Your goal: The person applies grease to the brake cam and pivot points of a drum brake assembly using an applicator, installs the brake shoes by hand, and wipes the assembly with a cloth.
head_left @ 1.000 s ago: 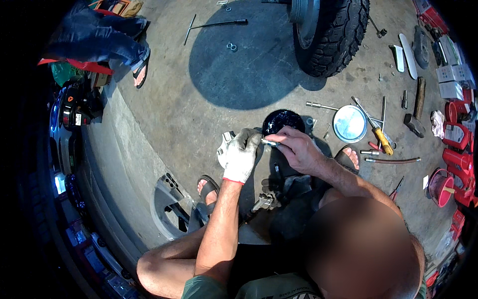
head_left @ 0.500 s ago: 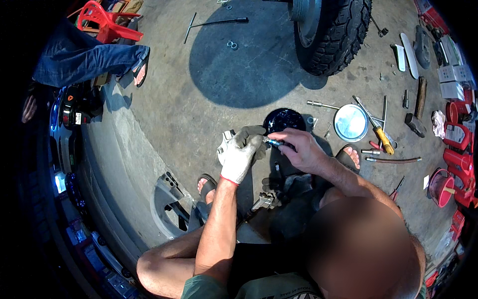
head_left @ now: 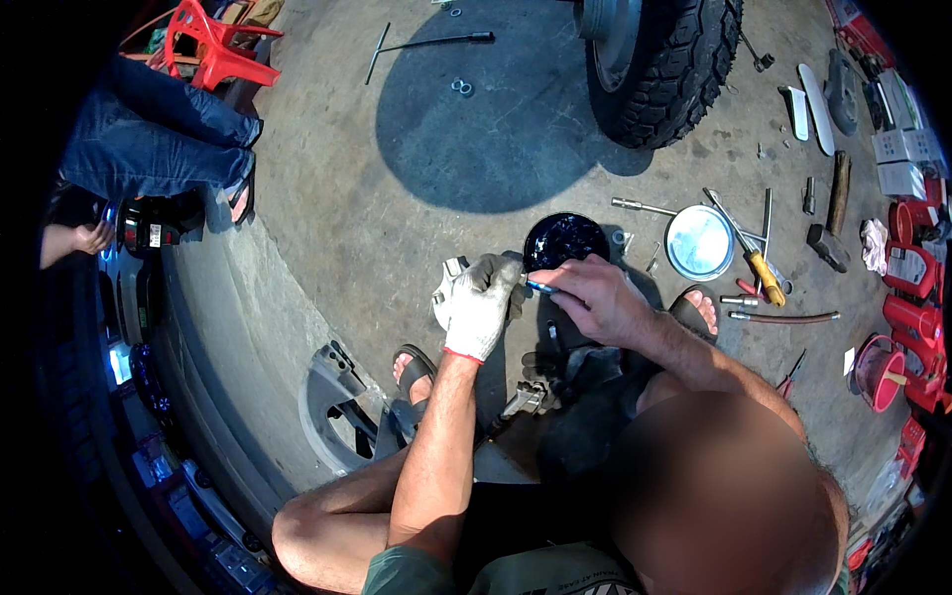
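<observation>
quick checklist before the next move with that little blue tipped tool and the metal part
1. Left hand, gloved, grips the pale metal part: ok.
2. Right hand, bare, pinches the thin blue-tipped tool: ok.
3. Tool tip meets the part: cannot tell, the glove hides it.
4. Open round tub of dark grease stands just beyond the hands, lid off: ok.
5. Round lid lies beside the tub, a yellow-handled screwdriver across its edge: ok.
6. Sandalled feet close under the hands: not ok.
</observation>
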Motion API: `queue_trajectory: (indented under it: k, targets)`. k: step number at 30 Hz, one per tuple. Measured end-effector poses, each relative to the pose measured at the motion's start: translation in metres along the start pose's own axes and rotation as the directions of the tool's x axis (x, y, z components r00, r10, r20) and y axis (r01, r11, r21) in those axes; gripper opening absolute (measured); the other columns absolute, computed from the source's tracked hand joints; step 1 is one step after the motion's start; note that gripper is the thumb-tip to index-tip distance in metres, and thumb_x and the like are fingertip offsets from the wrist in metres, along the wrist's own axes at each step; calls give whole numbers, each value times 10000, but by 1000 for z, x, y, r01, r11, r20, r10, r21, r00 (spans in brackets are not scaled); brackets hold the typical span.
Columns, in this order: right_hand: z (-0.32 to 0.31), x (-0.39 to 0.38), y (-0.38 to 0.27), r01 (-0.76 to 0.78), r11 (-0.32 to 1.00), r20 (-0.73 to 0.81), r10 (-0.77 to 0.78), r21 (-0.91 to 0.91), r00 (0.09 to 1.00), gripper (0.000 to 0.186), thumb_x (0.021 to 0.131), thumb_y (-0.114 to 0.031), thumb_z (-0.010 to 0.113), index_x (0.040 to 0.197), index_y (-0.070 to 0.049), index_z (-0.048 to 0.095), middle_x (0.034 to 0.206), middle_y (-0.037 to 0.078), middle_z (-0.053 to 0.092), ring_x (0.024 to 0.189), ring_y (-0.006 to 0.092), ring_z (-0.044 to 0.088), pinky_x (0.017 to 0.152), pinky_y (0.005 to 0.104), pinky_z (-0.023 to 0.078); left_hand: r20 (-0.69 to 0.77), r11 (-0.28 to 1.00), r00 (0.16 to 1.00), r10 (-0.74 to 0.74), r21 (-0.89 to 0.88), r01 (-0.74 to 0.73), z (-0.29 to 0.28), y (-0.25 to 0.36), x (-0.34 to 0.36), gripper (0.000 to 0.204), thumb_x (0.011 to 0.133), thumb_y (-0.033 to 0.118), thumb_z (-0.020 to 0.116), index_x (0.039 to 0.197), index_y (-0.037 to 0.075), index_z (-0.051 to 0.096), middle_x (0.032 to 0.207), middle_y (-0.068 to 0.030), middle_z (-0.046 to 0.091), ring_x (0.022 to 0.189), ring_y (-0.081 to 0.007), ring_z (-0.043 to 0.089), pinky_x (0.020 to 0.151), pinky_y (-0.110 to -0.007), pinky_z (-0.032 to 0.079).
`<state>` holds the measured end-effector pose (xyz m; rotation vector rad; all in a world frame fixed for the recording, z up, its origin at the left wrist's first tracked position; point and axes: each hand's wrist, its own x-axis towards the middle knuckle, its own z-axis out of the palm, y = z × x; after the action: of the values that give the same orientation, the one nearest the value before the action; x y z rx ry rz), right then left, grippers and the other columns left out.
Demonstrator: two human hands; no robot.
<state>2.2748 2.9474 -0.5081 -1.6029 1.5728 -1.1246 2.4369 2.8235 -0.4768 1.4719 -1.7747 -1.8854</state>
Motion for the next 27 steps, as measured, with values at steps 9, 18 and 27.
queue_trajectory:
  k: [9,18,27]
  targets:
    - [0,2,-5,-293,872,16,312,392,950,359,869,-30,637,1226,-42,610,1052,124,669,962,210,656,847,335,525,41,989,990,134,-66,-131,-2,-8,2,187,1004,198,543,947,23,574,675,-33,584,581,-112,537,551,-264,436]
    - [1,2,3,-83,976,-53,95,201,994,344,882,-38,607,1225,-50,611,1109,145,663,1025,290,654,892,379,525,42,986,987,156,-65,-153,0,-7,1,173,999,186,547,947,23,577,689,-35,585,584,-110,536,550,-263,431]
    - [2,3,-2,-217,909,50,214,356,976,359,901,-35,580,1259,-65,598,943,125,687,852,209,684,777,341,554,56,998,998,31,-53,-28,-5,-3,0,139,993,152,562,1015,21,604,744,-16,606,589,-70,523,519,-237,424]
